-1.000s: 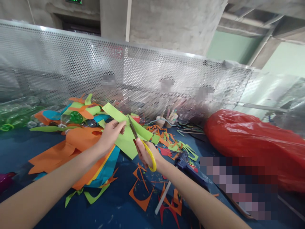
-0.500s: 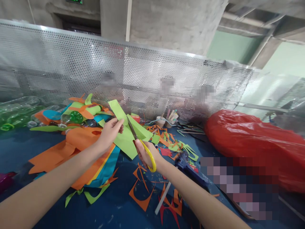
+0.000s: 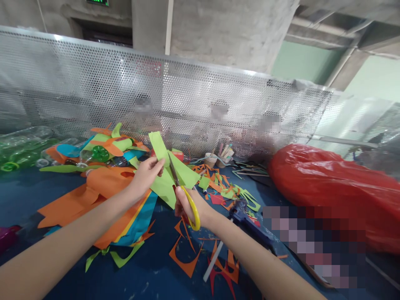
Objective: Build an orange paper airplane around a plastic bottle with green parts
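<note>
Light green paper (image 3: 183, 173) is pinched near its upper left part by my left hand (image 3: 148, 173), and a strip of it stands up beyond my fingers. My right hand (image 3: 192, 206) grips yellow-handled scissors (image 3: 196, 216). Their dark blades lie against the green paper, just right of my left fingertips; whether the blades are closed is hard to make out. Under my left forearm lie orange paper sheets (image 3: 70, 200), with blue paper (image 3: 137, 227) and a yellow edge beneath. Orange paper scraps (image 3: 187, 268) lie on the blue tabletop below my right hand.
A blue glue gun (image 3: 250, 223) with a white glue stick lies by my right forearm. Plastic bottles (image 3: 28, 146) stand at the left. A red plastic bag (image 3: 334, 179) bulges at the right. Cups of markers (image 3: 225, 156) stand before a perforated metal screen (image 3: 193, 87), with people behind it.
The top of the green paper strip has shifted slightly right and now stands more upright. The scissor handles have moved slightly left and down. Both hands keep their grip.
</note>
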Tool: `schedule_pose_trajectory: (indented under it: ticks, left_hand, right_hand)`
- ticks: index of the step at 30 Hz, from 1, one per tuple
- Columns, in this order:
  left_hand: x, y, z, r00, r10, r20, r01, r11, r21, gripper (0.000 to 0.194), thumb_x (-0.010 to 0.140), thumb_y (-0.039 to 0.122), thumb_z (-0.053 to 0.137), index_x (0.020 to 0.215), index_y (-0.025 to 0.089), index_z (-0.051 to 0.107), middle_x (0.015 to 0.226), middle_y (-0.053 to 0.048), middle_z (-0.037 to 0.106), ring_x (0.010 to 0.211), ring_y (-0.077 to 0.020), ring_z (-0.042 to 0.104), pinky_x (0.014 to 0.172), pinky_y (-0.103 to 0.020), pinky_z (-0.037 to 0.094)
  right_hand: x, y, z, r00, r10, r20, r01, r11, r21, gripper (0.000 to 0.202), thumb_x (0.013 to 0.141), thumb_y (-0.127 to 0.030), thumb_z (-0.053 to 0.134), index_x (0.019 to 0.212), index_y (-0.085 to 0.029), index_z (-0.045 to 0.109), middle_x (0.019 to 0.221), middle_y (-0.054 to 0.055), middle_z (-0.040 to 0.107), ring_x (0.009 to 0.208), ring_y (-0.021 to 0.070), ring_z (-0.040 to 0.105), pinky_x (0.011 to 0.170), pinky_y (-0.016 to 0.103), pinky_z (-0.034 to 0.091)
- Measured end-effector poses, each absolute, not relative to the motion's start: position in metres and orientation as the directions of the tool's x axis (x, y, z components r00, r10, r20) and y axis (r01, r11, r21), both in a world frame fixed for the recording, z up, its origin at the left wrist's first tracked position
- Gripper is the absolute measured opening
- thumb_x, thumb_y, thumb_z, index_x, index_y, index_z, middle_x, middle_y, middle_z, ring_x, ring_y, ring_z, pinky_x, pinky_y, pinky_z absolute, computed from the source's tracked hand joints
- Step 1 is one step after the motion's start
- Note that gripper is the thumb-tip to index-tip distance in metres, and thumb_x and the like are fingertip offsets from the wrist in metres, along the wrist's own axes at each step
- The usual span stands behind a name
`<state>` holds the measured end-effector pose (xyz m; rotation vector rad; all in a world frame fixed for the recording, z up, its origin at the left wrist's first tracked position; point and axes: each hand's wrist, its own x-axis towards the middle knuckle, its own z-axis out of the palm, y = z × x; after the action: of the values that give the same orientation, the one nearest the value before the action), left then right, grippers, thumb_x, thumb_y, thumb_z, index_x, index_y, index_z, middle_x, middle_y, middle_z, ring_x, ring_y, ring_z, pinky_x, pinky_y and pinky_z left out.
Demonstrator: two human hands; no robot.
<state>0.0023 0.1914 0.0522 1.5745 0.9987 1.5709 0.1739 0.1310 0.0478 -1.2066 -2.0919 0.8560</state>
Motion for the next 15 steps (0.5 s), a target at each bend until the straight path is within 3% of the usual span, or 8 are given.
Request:
schedule_pose_trajectory:
  ticks: [4,11,15]
  left_hand:
    - [0.006,0.189,0.053,0.010,0.887,0.462,0.053,-0.462,0.885,0.024,0.080,0.040,0.058,0.069,0.019,0.058,0.056,0.004,0.050,0.056,-0.0129,0.048,0.057,-0.025,0.038]
    - [0.008,0.185,0.057,0.031,0.884,0.467,0.074,-0.468,0.881,0.025,0.081,0.040,0.057,0.069,0.019,0.056,0.057,0.004,0.050,0.057,-0.0130,0.049,0.058,-0.025,0.039]
    - [0.007,0.184,0.057,0.036,0.883,0.469,0.089,-0.470,0.878,0.025,0.081,0.040,0.057,0.069,0.019,0.056,0.057,0.004,0.050,0.057,-0.0133,0.049,0.058,-0.025,0.039]
  right_hand:
    - [0.175,0.130,0.051,-0.464,0.859,0.217,0.562,0.475,-0.677,0.063,0.094,-0.057,0.016,0.057,-0.020,0.052,0.055,0.004,0.060,0.054,0.0151,0.058,0.062,0.026,0.046]
    - [0.176,0.135,0.046,-0.454,0.859,0.236,0.563,0.482,-0.671,0.063,0.093,-0.060,0.015,0.059,-0.020,0.050,0.056,0.004,0.060,0.054,0.0147,0.058,0.063,0.026,0.046]
    - [0.175,0.139,0.040,-0.428,0.873,0.233,0.559,0.458,-0.691,0.061,0.092,-0.063,0.013,0.060,-0.022,0.046,0.052,0.001,0.056,0.051,0.0141,0.057,0.056,0.025,0.045]
